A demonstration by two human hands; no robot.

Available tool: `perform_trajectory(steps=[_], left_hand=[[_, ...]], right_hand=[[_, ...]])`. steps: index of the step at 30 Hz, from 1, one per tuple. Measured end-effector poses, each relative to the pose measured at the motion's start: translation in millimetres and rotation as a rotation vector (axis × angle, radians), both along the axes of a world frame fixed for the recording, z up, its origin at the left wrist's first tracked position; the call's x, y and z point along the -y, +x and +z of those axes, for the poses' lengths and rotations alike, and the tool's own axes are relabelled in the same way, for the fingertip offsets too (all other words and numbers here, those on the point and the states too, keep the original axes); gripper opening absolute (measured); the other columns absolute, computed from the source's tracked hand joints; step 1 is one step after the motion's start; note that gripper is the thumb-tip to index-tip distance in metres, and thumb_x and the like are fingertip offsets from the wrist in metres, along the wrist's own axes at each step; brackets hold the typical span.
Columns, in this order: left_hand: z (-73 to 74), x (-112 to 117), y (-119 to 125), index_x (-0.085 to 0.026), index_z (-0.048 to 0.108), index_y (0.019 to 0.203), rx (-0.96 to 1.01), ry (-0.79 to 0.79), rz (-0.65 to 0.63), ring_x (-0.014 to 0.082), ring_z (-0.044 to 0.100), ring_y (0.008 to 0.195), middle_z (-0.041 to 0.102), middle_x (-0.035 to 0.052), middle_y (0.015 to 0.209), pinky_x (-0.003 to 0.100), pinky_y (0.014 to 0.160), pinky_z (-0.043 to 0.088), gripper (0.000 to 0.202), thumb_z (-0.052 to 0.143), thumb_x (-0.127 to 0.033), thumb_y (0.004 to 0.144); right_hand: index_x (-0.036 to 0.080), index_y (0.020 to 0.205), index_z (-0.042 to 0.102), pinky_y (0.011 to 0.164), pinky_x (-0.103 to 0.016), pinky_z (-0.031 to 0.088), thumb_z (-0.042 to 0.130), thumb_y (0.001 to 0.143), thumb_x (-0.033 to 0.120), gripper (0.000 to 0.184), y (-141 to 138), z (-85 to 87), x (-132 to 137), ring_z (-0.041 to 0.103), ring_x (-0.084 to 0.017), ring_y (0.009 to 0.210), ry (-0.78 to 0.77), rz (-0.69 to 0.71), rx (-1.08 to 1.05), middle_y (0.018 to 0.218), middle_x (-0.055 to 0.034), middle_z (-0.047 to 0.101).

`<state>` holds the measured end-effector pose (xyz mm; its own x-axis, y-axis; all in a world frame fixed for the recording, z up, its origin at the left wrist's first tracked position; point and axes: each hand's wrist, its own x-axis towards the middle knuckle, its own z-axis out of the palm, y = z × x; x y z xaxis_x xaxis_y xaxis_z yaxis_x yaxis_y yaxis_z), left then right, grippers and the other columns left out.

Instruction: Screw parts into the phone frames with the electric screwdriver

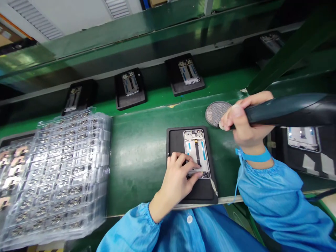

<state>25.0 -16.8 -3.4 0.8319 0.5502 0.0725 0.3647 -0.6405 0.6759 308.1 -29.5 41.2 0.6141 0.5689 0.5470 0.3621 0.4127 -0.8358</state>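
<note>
Centrally, a black tray (174, 140) is found lying on the green worktop (139, 150), close to its near edge, and a phone frame (195, 145) is seated in it with its open inside facing up. The left hand (178, 178) is laid on the lower end of the phone frame. Its fingers (193, 167) are slightly spread and pressed flat on the part, with nothing pinched or lifted. The right hand (244, 122) is held to the right of the black tray, clear of it, and is closed firmly round a dark screwdriver (288, 112), whose body is seen running out to the right edge of the view. The tip of the tool is hidden by the hand and cannot be judged. A round dish of screws (214, 112) is noted on the worktop just beside the fingertips of the right hand, behind the black tray. A blue wrist strap (256, 156) is worn on the right wrist, and blue sleeves (275, 196) are worn on both arms. A stack of clear parts trays (60, 168) is placed at the left of the worktop, well apart from both hands. Along the belt (154, 75) behind, a row of further loaded trays (130, 87) is recorded, each carrying one frame. One more loaded tray (303, 138) is observed at the right, below the screwdriver
</note>
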Motion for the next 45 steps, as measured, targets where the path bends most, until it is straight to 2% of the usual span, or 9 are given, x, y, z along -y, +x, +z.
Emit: perform_trajectory(steps=[3,7,11,14,19,33,39,42,45], left_hand=[[-3.8,-22,15,-0.030,0.095,0.121,0.013,0.025,0.031,0.0357,0.070,0.123,0.086,0.0109,0.123,0.053,0.107,0.059,0.017,0.102,-0.033,0.107],[3.9,-53,34,-0.029,0.094,0.121,-0.074,0.083,0.052,0.0368,0.071,0.126,0.086,0.0103,0.124,0.055,0.109,0.059,0.018,0.103,-0.035,0.106],[12.8,-76,39,-0.030,0.091,0.139,-0.149,0.209,-0.005,0.0446,0.067,0.147,0.084,0.0137,0.145,0.064,0.122,0.055,0.049,0.109,-0.051,0.100],[9.4,-85,37,-0.031,0.089,0.148,-0.129,0.232,-0.004,0.0503,0.063,0.160,0.082,0.0157,0.157,0.072,0.134,0.045,0.070,0.113,-0.066,0.091],[0.5,-84,36,-0.033,0.090,0.142,-0.098,0.221,0.046,0.0545,0.059,0.168,0.084,0.0142,0.158,0.085,0.144,0.028,0.069,0.111,-0.072,0.089],[2.4,-66,43,-0.032,0.088,0.147,-0.103,0.178,0.128,0.0512,0.061,0.164,0.081,0.0145,0.161,0.080,0.141,0.041,0.068,0.111,-0.064,0.091],[7.4,-64,48,-0.032,0.087,0.148,-0.101,0.124,0.131,0.0480,0.062,0.161,0.078,0.0136,0.163,0.078,0.139,0.043,0.063,0.109,-0.055,0.094],[9.8,-65,50,-0.034,0.088,0.145,-0.099,0.086,0.135,0.0460,0.060,0.163,0.077,0.0121,0.163,0.075,0.140,0.042,0.057,0.109,-0.048,0.094],[11.0,-63,52,-0.034,0.089,0.143,-0.103,0.067,0.143,0.0460,0.058,0.164,0.076,0.0116,0.163,0.074,0.141,0.041,0.057,0.110,-0.047,0.092]], right_hand=[[0.033,0.108,0.056,0.050,-0.034,0.056,0.093,0.111,0.067,0.050,14,6.3,-5,0.053,-0.013,0.045,0.080,-0.047,0.007,0.068,0.0125,0.050],[0.032,0.104,0.057,0.045,-0.032,0.048,0.093,0.109,0.068,0.051,25,-1.2,-13,0.049,-0.014,0.040,0.091,-0.072,-0.094,0.061,0.0136,0.050],[0.033,0.103,0.062,0.044,-0.033,0.047,0.097,0.107,0.063,0.047,30,-13.6,-16,0.049,-0.014,0.041,0.093,-0.039,-0.140,0.061,0.0129,0.053],[0.034,0.103,0.064,0.043,-0.034,0.047,0.099,0.106,0.062,0.045,34,-18.3,-15,0.048,-0.015,0.042,0.101,-0.051,-0.122,0.062,0.0119,0.053],[0.034,0.103,0.065,0.043,-0.035,0.048,0.098,0.107,0.061,0.044,39,-20.1,-15,0.049,-0.015,0.042,0.091,-0.067,-0.093,0.061,0.0116,0.053],[0.032,0.101,0.060,0.044,-0.031,0.049,0.098,0.106,0.064,0.049,37,-21.3,-15,0.049,-0.013,0.043,0.055,-0.024,-0.104,0.062,0.0126,0.054],[0.031,0.103,0.061,0.045,-0.027,0.053,0.102,0.104,0.057,0.049,28,-5.2,-9,0.054,-0.013,0.044,0.082,0.016,-0.156,0.064,0.0128,0.059],[0.032,0.106,0.063,0.044,-0.028,0.053,0.096,0.111,0.047,0.037,9,9.0,4,0.050,-0.012,0.040,0.161,0.108,-0.222,0.064,0.0127,0.060],[0.032,0.109,0.067,0.041,-0.027,0.049,0.089,0.116,0.048,0.029,-19,17.2,18,0.044,-0.011,0.037,0.147,0.340,-0.262,0.065,0.0116,0.062]])
